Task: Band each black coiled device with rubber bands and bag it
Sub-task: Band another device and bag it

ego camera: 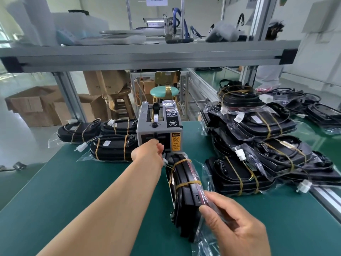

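A black coiled device [184,193] with two yellow rubber bands stands on edge on the green table [83,191], inside a clear plastic bag [201,239]. My right hand [234,228] pinches the folded bag edge against the device's near end. My left hand [149,152] reaches forward to the outlet slot of the grey tape dispenser [158,124]; its fingertips are hidden behind the hand, so I cannot see whether they hold tape.
Three bagged devices [110,145] lie left of the dispenser. A tall heap of bagged, banded devices [258,145] fills the right side. An aluminium shelf beam [147,56] crosses overhead. Stools and cardboard boxes stand beyond the table.
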A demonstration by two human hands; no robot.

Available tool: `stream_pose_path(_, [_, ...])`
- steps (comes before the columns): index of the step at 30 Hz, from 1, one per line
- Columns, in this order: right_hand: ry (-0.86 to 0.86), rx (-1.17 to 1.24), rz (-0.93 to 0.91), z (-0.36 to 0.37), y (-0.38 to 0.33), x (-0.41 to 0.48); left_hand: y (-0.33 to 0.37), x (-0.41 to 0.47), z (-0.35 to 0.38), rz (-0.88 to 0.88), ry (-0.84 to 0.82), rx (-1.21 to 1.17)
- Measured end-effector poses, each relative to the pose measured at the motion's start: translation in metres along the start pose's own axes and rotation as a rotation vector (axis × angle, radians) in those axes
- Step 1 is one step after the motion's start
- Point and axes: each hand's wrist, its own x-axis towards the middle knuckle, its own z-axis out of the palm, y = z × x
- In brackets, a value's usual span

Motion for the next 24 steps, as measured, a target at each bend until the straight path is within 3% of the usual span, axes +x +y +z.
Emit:
stream_pose_path(3, [-0.002, 0.008, 0.001, 0.001, -0.001, 0.000, -0.004, -0.004, -0.001, 0.076, 0.033, -0.012])
stream_pose_path(8, [0.003, -0.010, -0.012, -0.001, 0.000, 0.001, -0.004, -0.009, -0.027, 0.269, -0.128, 0.072])
stream_pose_path(14, [-0.038, -0.019, -0.042, 0.005, 0.001, 0.002, -0.003, -0.004, -0.035, 0.117, -0.112, 0.214])
stream_pose_path(24, [-0.009, 0.025, -0.037, 0.002, 0.001, 0.003, 0.000, 0.000, -0.010, 0.018, -0.096, 0.116])
